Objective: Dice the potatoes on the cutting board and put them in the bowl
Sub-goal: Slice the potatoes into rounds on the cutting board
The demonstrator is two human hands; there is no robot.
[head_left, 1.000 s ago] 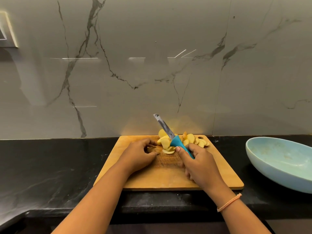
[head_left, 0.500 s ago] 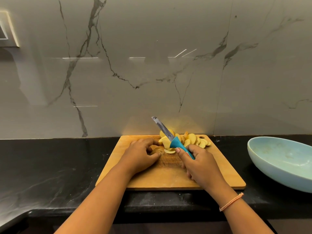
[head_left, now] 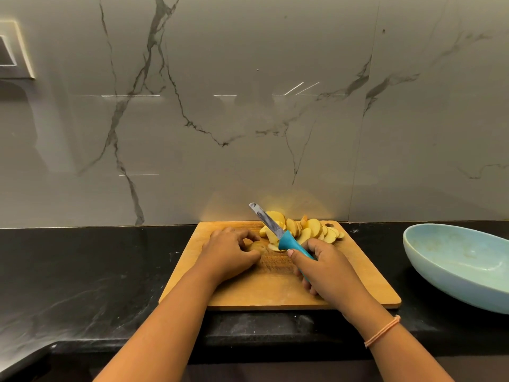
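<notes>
A wooden cutting board (head_left: 366, 282) lies on the black counter. Several yellow potato slices (head_left: 314, 227) are heaped at its far edge. My left hand (head_left: 228, 255) curls over a small brownish potato piece (head_left: 259, 247) on the board, mostly hiding it. My right hand (head_left: 330, 268) grips the teal handle of a knife (head_left: 268, 220). The grey blade points up and to the left, above the slices. A light blue bowl (head_left: 429, 260) stands to the right of the board, with nothing visible inside.
A grey marble wall rises straight behind the board. The black counter (head_left: 96, 266) stretches to the left, and its front edge runs just below the board. A framed wall panel (head_left: 13, 51) sits at the upper left.
The knife tip has shifted slightly left and its handle sits lower over the slices. My left hand stays curled over the potato piece.
</notes>
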